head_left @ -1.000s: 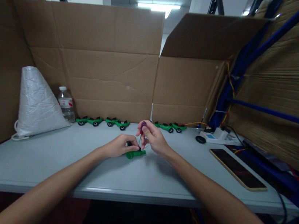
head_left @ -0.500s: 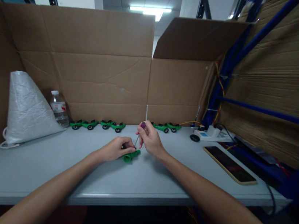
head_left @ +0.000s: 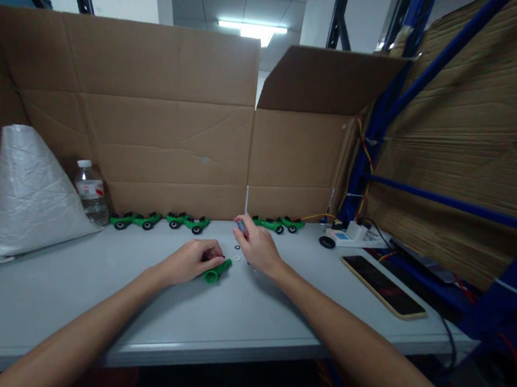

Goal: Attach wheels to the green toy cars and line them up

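Observation:
My left hand [head_left: 192, 261] is closed around a green toy car body [head_left: 216, 273], pressing it to the tabletop with the thumb and fingers. One round, hollow end of the body faces me, and part of it is covered by the fingers. Up and to the right, my right hand [head_left: 257, 244] grips a screwdriver [head_left: 241, 226]. Only a bit of its purplish handle shows between the fingers; the shaft cannot be made out. Between the hands lie a small dark ring [head_left: 237, 247] and a small white ring [head_left: 237, 258].
Several green toy cars [head_left: 186, 223] line the back by the cardboard wall [head_left: 175, 138]. To the left stand a silvery bag [head_left: 39, 196] and a water bottle [head_left: 91, 190]. A phone [head_left: 384, 287], a power strip [head_left: 358, 236] and a black ring [head_left: 327, 242] lie on the right.
The screwdriver, earlier pointing down to the toy car body, is lifted off it, and my right hand has turned and drawn away. My left hand stays on the body. The view has shifted slightly.

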